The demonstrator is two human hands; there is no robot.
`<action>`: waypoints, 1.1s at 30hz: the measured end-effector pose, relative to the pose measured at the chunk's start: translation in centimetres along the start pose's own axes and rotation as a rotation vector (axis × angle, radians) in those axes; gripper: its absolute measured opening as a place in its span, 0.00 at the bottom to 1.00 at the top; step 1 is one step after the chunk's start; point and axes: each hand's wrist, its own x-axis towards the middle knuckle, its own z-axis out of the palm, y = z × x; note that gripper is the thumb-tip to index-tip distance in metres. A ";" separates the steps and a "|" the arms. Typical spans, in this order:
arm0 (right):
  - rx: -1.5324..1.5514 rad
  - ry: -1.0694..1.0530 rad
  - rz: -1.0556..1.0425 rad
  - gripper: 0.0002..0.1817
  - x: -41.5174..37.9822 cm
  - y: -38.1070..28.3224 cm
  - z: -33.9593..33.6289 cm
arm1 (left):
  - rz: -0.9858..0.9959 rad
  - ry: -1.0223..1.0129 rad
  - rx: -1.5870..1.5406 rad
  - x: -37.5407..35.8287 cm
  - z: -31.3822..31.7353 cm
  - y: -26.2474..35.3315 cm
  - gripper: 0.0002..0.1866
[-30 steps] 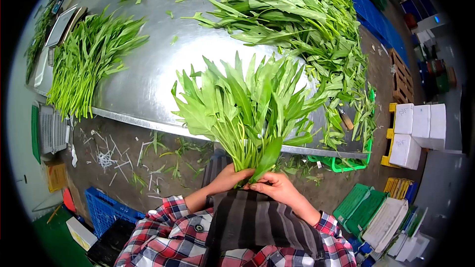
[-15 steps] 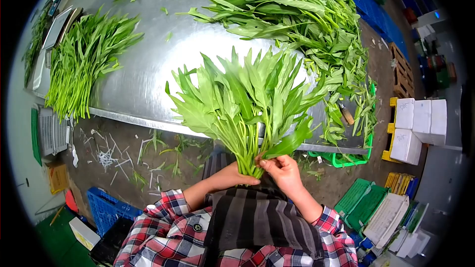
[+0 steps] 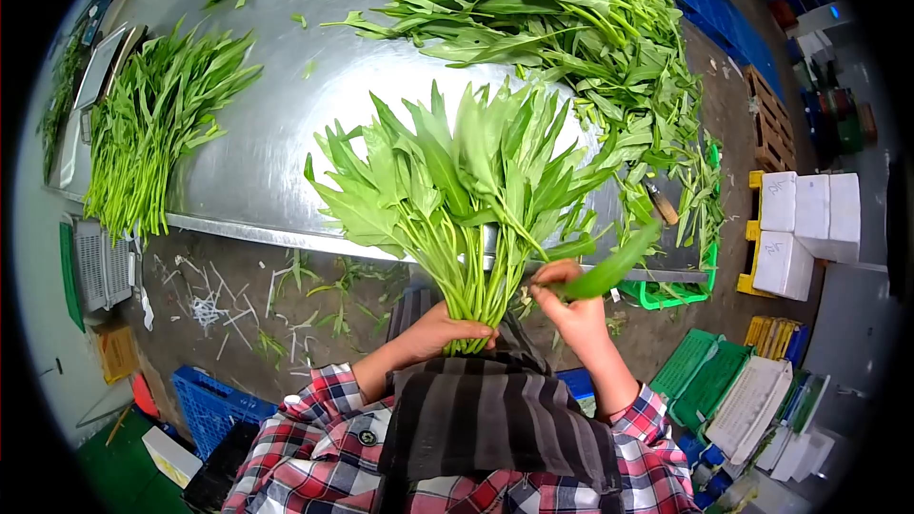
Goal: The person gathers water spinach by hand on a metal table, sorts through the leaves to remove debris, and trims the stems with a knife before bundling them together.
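My left hand (image 3: pixel 446 331) is closed round the lower stems of a bunch of water spinach (image 3: pixel 457 200), whose leaves fan out over the table's front edge. To the right of the bunch, my right hand (image 3: pixel 569 306) pinches a single long green leaf (image 3: pixel 621 265), which is blurred by motion. The leaf points up and to the right, apart from the stems in my left hand. A large heap of loose water spinach (image 3: pixel 581 9) lies at the back right of the metal table (image 3: pixel 257 148). Another bunch (image 3: pixel 152 133) rests at the table's left edge.
A knife with a wooden handle (image 3: pixel 664 205) lies among leaves on the right. Below that corner is a green crate (image 3: pixel 657 297). White strips (image 3: pixel 208 308) and leaf scraps litter the floor. White foam boxes (image 3: pixel 785 257) stand at right, a blue crate (image 3: pixel 214 402) at lower left.
My right hand has moved right, away from the bunch, carrying the single leaf. My left hand keeps its hold on the stems, with the bunch shifted slightly left.
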 end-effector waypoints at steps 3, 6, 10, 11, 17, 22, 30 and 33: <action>0.344 0.003 0.110 0.06 -0.7 0.9 0.0 | 0.026 0.093 0.060 0.0 0.5 0.1 0.21; 0.907 0.087 0.276 0.04 0.4 -0.2 0.3 | 0.012 0.127 -0.057 -0.4 0.9 0.6 0.27; 0.954 0.221 0.313 0.04 0.0 1.8 2.5 | -0.098 -0.022 -0.424 -0.2 1.6 1.8 0.29; 0.919 0.226 0.285 0.04 0.1 1.7 2.5 | -0.156 -0.090 -0.440 -0.3 0.8 1.7 0.30; 0.339 0.167 0.190 0.07 -0.8 2.8 1.2 | -0.134 0.010 0.005 0.4 1.5 1.8 0.21; 0.555 0.219 0.214 0.07 -0.9 1.6 0.9 | -0.154 0.071 -0.099 0.0 1.5 1.9 0.20; 0.927 0.189 0.313 0.06 -0.9 2.4 2.8 | -0.147 0.064 -0.166 0.1 1.0 0.8 0.24; 0.789 0.158 0.275 0.07 -1.0 3.0 2.1 | -0.149 0.022 -0.188 -0.1 0.7 0.8 0.20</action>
